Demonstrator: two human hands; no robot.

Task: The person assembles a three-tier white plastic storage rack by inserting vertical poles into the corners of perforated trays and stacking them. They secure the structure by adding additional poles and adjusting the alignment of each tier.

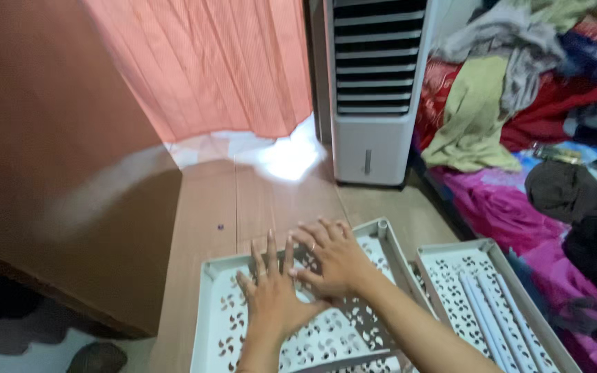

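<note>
Head view, looking down: both of my hands lie flat on a pale perforated tray (224,324) that sits on the wooden floor (257,200). My left hand (274,297) is palm down near the middle of the tray, fingers (271,250) spread wide and holding nothing. My right hand (333,257) reaches across from the right, its forearm crossing the tray's right rim, and rests palm down just beside the left one, its fingertips overlapping the left hand's; those fingers are also spread and grip nothing. A ring shows on a finger of each hand.

The tray has a raised rim and a floral cut-out pattern, with a short tube socket (382,224) at its far right corner. Just to its right lies a second tray (499,259) of the same kind, with several white tubes (492,311) lying inside it lengthwise.

Beyond the trays stands a white air cooler (374,90) with dark louvres. A salmon curtain (209,62) hangs to its left, with bright light on the floor below its hem. On the right, a bed with a pink sheet (492,200) carries a heap of clothes (519,62).
</note>
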